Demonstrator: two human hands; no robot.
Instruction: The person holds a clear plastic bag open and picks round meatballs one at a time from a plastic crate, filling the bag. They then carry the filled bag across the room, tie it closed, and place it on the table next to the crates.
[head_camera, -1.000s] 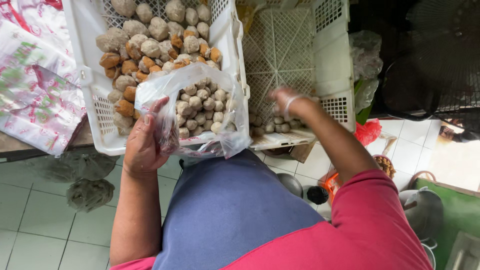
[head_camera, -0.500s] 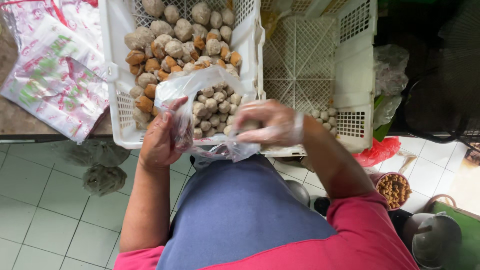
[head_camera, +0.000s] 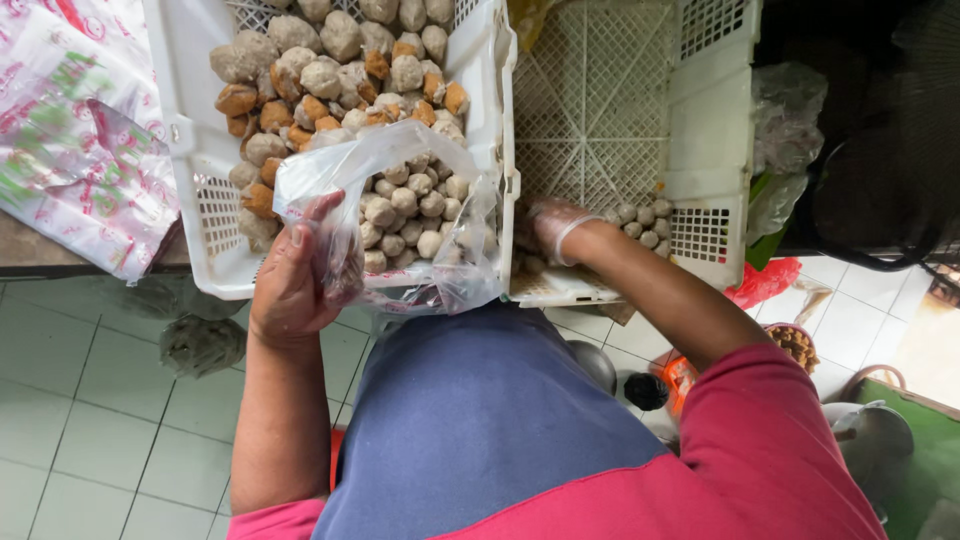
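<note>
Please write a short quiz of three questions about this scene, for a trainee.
1. True or false: the left hand holds the clear plastic bag of small pale balls.
2. Where is the right hand? A) inside the right white crate B) on the floor C) on the printed bags
3. Fill in: the left white crate holds pale and ____ pieces.

Key: 1 true; 2 A; 3 brown.

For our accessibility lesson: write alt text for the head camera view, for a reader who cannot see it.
A person's left hand holds open a clear plastic bag of pale food balls, while the gloved right hand reaches into a nearly bare white crate beside a fuller crate.
</note>
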